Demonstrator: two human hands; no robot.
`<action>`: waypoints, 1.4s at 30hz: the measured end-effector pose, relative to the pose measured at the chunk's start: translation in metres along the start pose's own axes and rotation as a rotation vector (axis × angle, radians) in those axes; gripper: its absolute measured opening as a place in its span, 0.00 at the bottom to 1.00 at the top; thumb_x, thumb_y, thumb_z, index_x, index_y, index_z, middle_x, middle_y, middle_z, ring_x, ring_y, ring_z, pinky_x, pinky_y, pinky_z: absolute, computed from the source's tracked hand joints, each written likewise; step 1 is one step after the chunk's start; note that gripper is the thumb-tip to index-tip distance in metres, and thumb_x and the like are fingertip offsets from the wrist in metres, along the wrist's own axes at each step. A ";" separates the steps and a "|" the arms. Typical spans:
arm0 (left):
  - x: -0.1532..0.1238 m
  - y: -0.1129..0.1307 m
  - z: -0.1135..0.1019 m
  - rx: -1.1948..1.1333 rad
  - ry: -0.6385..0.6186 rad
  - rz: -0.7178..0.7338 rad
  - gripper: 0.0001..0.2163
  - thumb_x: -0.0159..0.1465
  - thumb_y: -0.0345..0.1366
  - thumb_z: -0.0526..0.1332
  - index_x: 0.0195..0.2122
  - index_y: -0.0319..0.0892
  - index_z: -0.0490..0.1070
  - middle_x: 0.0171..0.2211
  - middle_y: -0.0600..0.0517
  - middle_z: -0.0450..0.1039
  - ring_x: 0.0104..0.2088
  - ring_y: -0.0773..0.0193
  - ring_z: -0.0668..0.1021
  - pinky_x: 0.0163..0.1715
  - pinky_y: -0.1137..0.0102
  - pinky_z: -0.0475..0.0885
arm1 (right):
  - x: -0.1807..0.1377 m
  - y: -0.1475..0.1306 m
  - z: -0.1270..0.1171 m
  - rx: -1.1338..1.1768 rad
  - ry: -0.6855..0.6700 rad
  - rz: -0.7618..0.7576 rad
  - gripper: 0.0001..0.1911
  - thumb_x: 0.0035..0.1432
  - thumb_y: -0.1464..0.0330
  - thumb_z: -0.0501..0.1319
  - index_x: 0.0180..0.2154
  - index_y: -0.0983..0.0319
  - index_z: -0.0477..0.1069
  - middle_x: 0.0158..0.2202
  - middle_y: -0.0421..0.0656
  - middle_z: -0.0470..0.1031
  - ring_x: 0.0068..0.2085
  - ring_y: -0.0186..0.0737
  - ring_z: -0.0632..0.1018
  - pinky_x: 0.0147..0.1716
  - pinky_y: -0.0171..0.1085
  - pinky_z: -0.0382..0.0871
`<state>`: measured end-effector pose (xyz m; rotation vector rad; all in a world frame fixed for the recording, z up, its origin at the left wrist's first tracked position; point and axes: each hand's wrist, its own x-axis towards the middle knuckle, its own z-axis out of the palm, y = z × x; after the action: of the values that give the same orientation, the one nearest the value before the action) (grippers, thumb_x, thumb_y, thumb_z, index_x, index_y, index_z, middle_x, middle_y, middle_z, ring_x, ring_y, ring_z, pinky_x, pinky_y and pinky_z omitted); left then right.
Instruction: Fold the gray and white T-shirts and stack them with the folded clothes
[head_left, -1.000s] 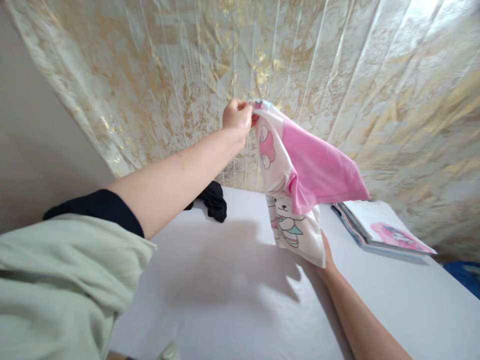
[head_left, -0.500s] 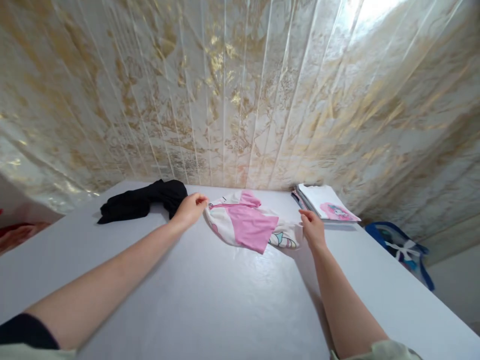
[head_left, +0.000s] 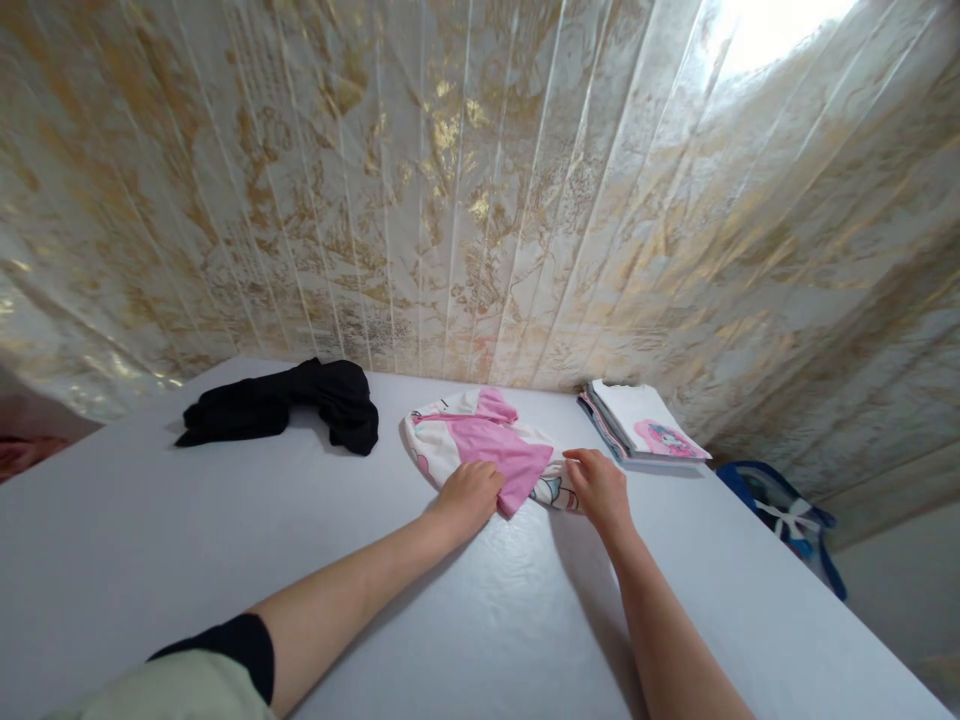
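Note:
A child's pink and white shirt (head_left: 499, 447) with a cartoon print lies partly folded at the far middle of the table. My left hand (head_left: 471, 494) is at its near edge, fingers curled on the pink cloth and the fingertips partly hidden. At the right end of the shirt, my right hand (head_left: 601, 490) has its fingers bent round the white printed part; its thumb is out of sight behind the hand.
Black clothing (head_left: 289, 402) lies bunched on the white table (head_left: 225, 560) at the left. A stack of folded clothes (head_left: 649, 425) stands at the back right. Past the right edge is a clear bag with blue trim (head_left: 787, 520). A patterned curtain (head_left: 480, 200) hangs behind.
My left hand has left the shirt's left end and moved right and nearer, to its front edge. My right hand has shifted slightly left, and the shirt's right end sits further left.

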<state>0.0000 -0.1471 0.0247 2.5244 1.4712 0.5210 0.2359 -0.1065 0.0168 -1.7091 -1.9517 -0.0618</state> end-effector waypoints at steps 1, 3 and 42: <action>-0.005 -0.004 -0.006 -0.031 0.022 -0.014 0.06 0.59 0.27 0.54 0.32 0.43 0.69 0.37 0.47 0.72 0.42 0.56 0.74 0.43 0.63 0.68 | 0.000 0.002 0.000 0.000 0.020 0.001 0.17 0.61 0.64 0.50 0.42 0.59 0.75 0.41 0.46 0.77 0.43 0.45 0.75 0.43 0.40 0.62; -0.023 -0.016 -0.023 -0.167 0.099 -0.083 0.03 0.57 0.29 0.54 0.30 0.44 0.66 0.34 0.50 0.71 0.37 0.60 0.74 0.37 0.67 0.68 | 0.002 0.007 -0.002 0.009 0.056 0.003 0.17 0.61 0.64 0.50 0.42 0.59 0.75 0.41 0.46 0.77 0.42 0.45 0.75 0.43 0.41 0.62; -0.124 -0.158 -0.138 0.085 0.518 -0.618 0.04 0.61 0.37 0.54 0.31 0.46 0.65 0.32 0.54 0.70 0.33 0.62 0.74 0.33 0.71 0.65 | 0.158 -0.098 -0.054 -0.200 0.029 -0.071 0.12 0.62 0.69 0.53 0.40 0.61 0.75 0.40 0.47 0.76 0.38 0.41 0.74 0.34 0.35 0.63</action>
<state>-0.2361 -0.1793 0.0761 1.8862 2.3578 1.0472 0.1562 -0.0029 0.1596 -1.7510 -2.0426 -0.3158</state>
